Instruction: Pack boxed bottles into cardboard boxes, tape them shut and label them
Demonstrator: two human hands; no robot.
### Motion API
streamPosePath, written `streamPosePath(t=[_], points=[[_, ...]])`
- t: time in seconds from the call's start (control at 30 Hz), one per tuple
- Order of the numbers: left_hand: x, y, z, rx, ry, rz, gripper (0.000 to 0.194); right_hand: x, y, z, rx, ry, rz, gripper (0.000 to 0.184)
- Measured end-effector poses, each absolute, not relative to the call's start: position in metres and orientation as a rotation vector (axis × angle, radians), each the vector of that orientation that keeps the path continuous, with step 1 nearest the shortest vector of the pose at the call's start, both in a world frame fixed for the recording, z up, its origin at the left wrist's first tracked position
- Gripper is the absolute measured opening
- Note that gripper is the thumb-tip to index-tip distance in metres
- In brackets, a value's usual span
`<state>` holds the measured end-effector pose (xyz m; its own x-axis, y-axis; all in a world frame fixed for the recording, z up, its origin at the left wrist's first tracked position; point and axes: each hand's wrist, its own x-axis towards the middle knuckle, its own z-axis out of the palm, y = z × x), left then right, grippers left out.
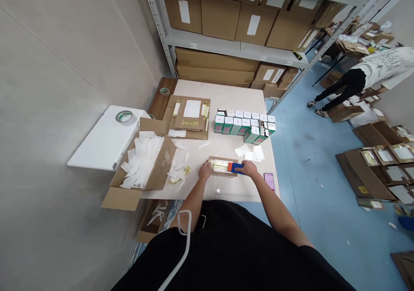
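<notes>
A small cardboard box [222, 174] lies near the front edge of the pale table [190, 189], with a white label and shiny yellowish tape on top. My left hand [204, 170] is closed on the box's left end. In my right hand [249, 169] is a flat blue tool with an orange end [235, 167]; its exact kind is unclear. The orange end lies over the box's label and tape. White cards [254, 153] lie just behind my right hand. To the right is a phone [269, 182] with a lit screen.
Several green-and-white boxes [237, 125] stand at the back right, beside stacked flat cartons [190, 117]. An open carton of white paper strips [142, 159] sits left. Tape rolls [124, 117] lie further left. Metal shelving [226, 44] rises behind; a person [365, 77] bends at far right.
</notes>
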<state>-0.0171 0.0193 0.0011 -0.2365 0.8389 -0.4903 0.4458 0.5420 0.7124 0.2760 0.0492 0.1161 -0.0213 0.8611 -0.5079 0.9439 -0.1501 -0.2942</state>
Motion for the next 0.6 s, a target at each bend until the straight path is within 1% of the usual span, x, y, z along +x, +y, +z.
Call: streamPosePath(t=[0.13,0.23,0.4,0.6], points=[[-0.020,0.023,-0.001,1.031,1.832,0.530,0.037,0.300,0.045,0.113,2.144,1.927,-0.966,0.048],[-0.023,0.026,-0.004,1.019,1.820,0.523,0.038,0.314,0.044,0.112,2.203,1.877,-0.945,0.048],[-0.031,0.032,-0.007,1.018,1.781,0.512,0.041,0.336,0.039,0.112,2.194,1.867,-1.072,0.048],[-0.035,0.034,-0.005,1.040,1.753,0.505,0.038,0.366,0.030,0.109,2.301,1.770,-0.997,0.053]])
